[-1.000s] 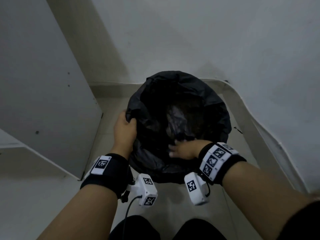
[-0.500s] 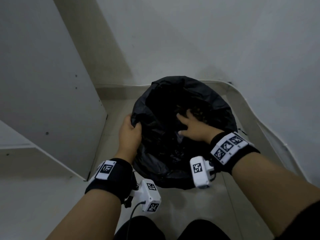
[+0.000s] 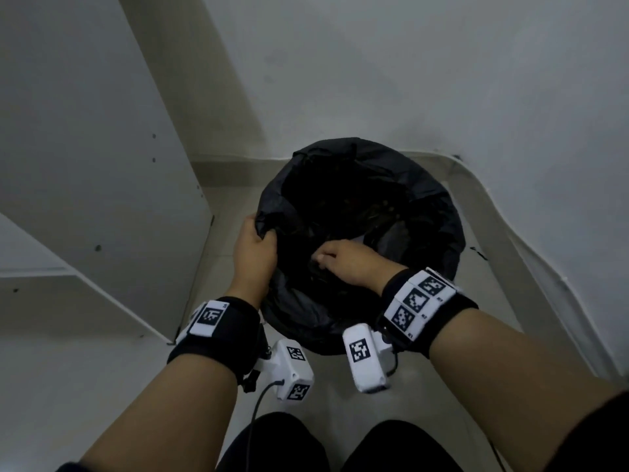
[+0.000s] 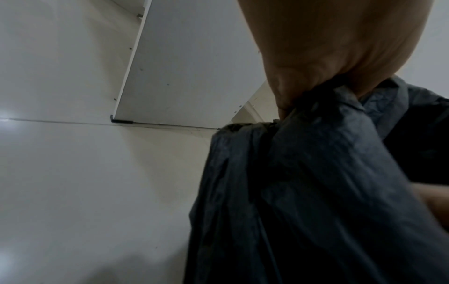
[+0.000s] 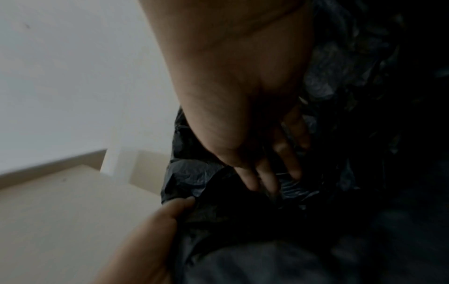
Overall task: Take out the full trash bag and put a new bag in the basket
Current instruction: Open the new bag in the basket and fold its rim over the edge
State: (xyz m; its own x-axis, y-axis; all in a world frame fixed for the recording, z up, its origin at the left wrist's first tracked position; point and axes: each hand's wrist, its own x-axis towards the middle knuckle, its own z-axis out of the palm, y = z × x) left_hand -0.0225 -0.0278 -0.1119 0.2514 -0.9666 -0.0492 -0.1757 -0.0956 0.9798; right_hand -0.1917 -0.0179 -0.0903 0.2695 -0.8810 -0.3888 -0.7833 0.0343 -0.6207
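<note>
A black trash bag (image 3: 422, 212) lines a round basket on the floor, and its plastic is draped over the rim, so the basket itself is hidden. My left hand (image 3: 255, 247) grips a bunch of the bag's left edge; the left wrist view shows the bag (image 4: 316, 173) hanging from that left hand (image 4: 291, 100). My right hand (image 3: 337, 264) is inside the bag's mouth, near the left hand. In the right wrist view its fingers (image 5: 267, 173) point down, fairly straight, against the crumpled bag (image 5: 340, 86). The bag's inside is too dark to tell what it holds.
A white cabinet panel (image 3: 102, 158) stands close on the left of the basket. White walls (image 3: 442, 80) close off the back and right, with a skirting (image 3: 510, 233) curving round. My knees (image 3: 272, 444) and a wrist-camera cable (image 3: 255, 413) are at the bottom.
My right hand has come back from the far inside of the bag to the near left, close to my left hand. The left hand has kept its hold on the rim.
</note>
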